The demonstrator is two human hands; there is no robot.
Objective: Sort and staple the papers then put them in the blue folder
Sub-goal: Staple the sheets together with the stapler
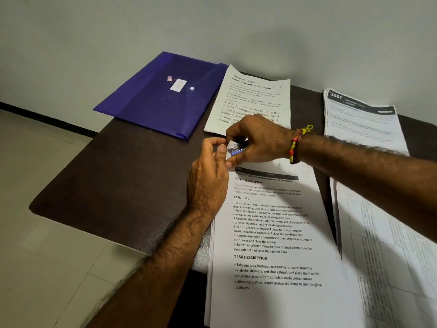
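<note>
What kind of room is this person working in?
Probably a plain home or small office room, though I can't be sure. A dark table stands against a bare pale wall, with a light tiled floor below. Printed task sheets and a blue folder suggest paperwork.

The dark brown table (123,185) stands against a pale wall. A blue folder (163,95) lies flat at the far left corner, overhanging the edge. Beside it lies a printed sheet headed "Wipe balcony table clean" (255,100). A stack headed "3667" (361,124) sits at far right. Nearer, a wardrobe task stack (272,233) lies beside a stack of tabular sheets (387,245).
</note>
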